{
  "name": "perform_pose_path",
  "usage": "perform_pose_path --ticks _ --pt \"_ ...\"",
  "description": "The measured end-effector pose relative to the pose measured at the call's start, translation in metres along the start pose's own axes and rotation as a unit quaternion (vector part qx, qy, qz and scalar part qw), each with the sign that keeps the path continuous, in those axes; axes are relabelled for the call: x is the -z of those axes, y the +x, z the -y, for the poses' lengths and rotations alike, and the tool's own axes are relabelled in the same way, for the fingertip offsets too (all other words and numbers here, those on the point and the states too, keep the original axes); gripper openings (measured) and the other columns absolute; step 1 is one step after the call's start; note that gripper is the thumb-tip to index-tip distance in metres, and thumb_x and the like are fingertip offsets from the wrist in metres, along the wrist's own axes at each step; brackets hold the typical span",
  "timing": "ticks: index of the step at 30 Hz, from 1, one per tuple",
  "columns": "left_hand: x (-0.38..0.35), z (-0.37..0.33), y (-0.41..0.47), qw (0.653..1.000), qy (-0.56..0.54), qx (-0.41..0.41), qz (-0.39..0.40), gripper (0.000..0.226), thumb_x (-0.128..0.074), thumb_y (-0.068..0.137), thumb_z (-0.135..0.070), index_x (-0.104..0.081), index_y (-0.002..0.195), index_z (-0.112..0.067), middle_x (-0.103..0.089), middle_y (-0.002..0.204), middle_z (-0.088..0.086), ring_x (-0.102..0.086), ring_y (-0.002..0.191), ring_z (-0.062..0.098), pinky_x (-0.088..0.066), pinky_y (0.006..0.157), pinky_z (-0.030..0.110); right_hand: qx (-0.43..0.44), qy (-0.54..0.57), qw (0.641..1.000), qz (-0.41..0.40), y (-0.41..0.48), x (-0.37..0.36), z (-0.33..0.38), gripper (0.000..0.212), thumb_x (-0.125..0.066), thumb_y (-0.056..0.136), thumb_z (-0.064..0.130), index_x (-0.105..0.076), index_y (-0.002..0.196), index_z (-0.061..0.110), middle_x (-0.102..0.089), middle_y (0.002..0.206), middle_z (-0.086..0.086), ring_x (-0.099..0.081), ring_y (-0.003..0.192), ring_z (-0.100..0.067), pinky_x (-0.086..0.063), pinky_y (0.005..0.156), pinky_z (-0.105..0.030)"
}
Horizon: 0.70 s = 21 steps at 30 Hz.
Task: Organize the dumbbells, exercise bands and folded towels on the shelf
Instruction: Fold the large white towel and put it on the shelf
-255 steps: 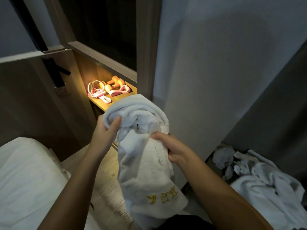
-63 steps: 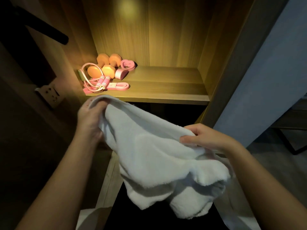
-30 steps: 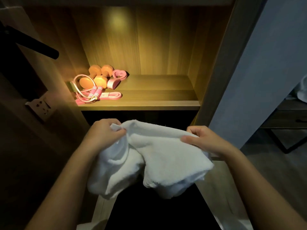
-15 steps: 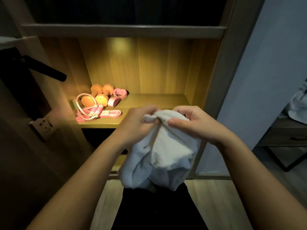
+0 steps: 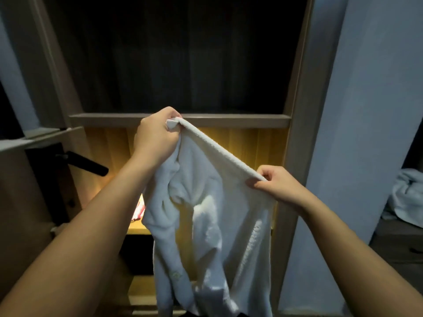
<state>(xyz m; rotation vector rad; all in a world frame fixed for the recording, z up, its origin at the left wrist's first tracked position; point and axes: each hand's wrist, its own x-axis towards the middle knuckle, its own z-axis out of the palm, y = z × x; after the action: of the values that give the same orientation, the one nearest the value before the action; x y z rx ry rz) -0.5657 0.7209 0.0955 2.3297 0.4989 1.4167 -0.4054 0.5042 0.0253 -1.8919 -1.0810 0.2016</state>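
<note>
A white towel [image 5: 212,216] hangs open in front of the lit wooden shelf [image 5: 137,229]. My left hand [image 5: 155,136] grips one top corner, raised to the level of the upper shelf board. My right hand [image 5: 274,184] pinches the top edge lower and to the right, so that edge runs taut and slanted between them. The rest of the towel hangs crumpled below. A sliver of a pink exercise band [image 5: 139,210] shows at the towel's left edge. The dumbbells are hidden behind my left arm and the towel.
Above the lit shelf is a dark compartment [image 5: 183,60] under a grey board [image 5: 229,120]. A black handle [image 5: 84,162] sticks out on the left. More white towels [image 5: 407,197] lie heaped at the far right, past a pale wall panel [image 5: 357,110].
Both hands held the towel bunched together in front of the shelf; now they have risen and drawn apart, spreading its top edge. The view tilted up, and the towel now covers the dumbbells.
</note>
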Motion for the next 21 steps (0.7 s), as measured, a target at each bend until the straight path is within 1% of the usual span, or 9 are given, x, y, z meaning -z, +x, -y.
perform_pose_path --ticks 2,4,6,8,12,14,17,19,21 --pt "0.013 -0.008 0.016 1.000 0.005 0.001 -0.029 0.008 -0.056 0.095 -0.021 -0.064 0.095 -0.021 -0.064 0.086 0.000 -0.060 0.084 0.020 -0.051 0.066 0.033 0.034 0.013 0.998 -0.054 0.009 0.014 0.026 0.025 -0.070 0.086 0.023 -0.056 0.076 0.005 -0.058 0.075 -0.009 -0.056 0.071 -0.019 -0.046 0.062 -0.031" --pt "0.028 -0.020 0.033 0.998 0.005 0.004 -0.055 0.008 -0.056 0.093 -0.022 -0.064 0.092 -0.019 -0.064 0.084 0.001 -0.060 0.082 0.021 -0.048 0.064 0.032 0.075 0.030 0.990 -0.114 0.019 0.029 0.056 0.021 -0.069 0.086 0.016 -0.053 0.074 0.009 -0.053 0.070 -0.004 -0.050 0.067 -0.016 -0.040 0.059 -0.028" --pt "0.046 -0.032 0.048 0.997 0.010 0.009 -0.077 0.008 -0.059 0.091 -0.024 -0.064 0.091 -0.018 -0.064 0.083 0.001 -0.060 0.081 0.021 -0.045 0.063 0.030 0.118 0.038 0.980 -0.154 0.026 0.043 0.087 0.023 -0.067 0.086 0.013 -0.050 0.071 0.012 -0.051 0.066 -0.002 -0.048 0.064 -0.013 -0.038 0.056 -0.026" --pt "0.066 -0.045 0.061 0.995 0.006 -0.002 -0.103 0.007 -0.061 0.090 -0.026 -0.063 0.090 -0.019 -0.065 0.082 0.001 -0.061 0.080 0.021 -0.046 0.063 0.031 0.158 0.037 0.971 -0.173 0.029 0.056 0.117 0.025 -0.067 0.086 0.014 -0.049 0.069 0.014 -0.051 0.065 0.000 -0.048 0.060 -0.010 -0.039 0.053 -0.023" --pt "0.110 -0.079 0.075 0.987 -0.024 -0.066 -0.147 0.009 -0.063 0.092 -0.024 -0.063 0.094 -0.016 -0.064 0.083 0.003 -0.062 0.080 0.018 -0.046 0.061 0.028 0.243 0.055 0.948 -0.197 0.021 0.082 0.173 0.028 -0.068 0.088 0.016 -0.051 0.067 0.019 -0.052 0.064 0.004 -0.047 0.050 0.004 -0.039 0.047 -0.012" --pt "0.129 -0.099 0.078 0.981 -0.027 -0.094 -0.168 0.011 -0.062 0.093 -0.024 -0.063 0.095 -0.014 -0.063 0.082 0.002 -0.060 0.077 0.013 -0.043 0.058 0.025 0.272 0.052 0.939 -0.202 0.015 0.094 0.198 0.026 -0.069 0.089 0.020 -0.053 0.068 0.020 -0.054 0.066 0.004 -0.051 0.055 0.001 -0.041 0.049 -0.013" --pt "0.145 -0.123 0.077 0.976 -0.013 -0.108 -0.187 0.010 -0.063 0.092 -0.026 -0.063 0.091 -0.016 -0.060 0.075 -0.005 -0.057 0.071 0.004 -0.037 0.053 0.018 0.300 0.045 0.934 -0.189 0.004 0.106 0.226 0.022 -0.069 0.089 0.022 -0.055 0.073 0.016 -0.058 0.072 0.000 -0.057 0.063 -0.008 -0.048 0.055 -0.021" --pt "0.149 -0.130 0.071 0.978 -0.008 -0.108 -0.176 0.009 -0.064 0.091 -0.025 -0.065 0.091 -0.016 -0.061 0.074 -0.005 -0.058 0.070 0.004 -0.037 0.053 0.018 0.310 0.043 0.933 -0.177 -0.004 0.105 0.235 0.022 -0.068 0.089 0.020 -0.055 0.073 0.016 -0.058 0.072 -0.001 -0.057 0.063 -0.009 -0.049 0.056 -0.021" --pt "0.147 -0.128 0.060 0.985 -0.013 -0.103 -0.137 0.008 -0.065 0.091 -0.024 -0.066 0.092 -0.016 -0.064 0.076 -0.003 -0.061 0.074 0.010 -0.040 0.056 0.023 0.309 0.043 0.937 -0.156 -0.013 0.097 0.236 0.021 -0.068 0.089 0.019 -0.055 0.073 0.015 -0.058 0.071 0.000 -0.057 0.060 -0.005 -0.047 0.055 -0.019"
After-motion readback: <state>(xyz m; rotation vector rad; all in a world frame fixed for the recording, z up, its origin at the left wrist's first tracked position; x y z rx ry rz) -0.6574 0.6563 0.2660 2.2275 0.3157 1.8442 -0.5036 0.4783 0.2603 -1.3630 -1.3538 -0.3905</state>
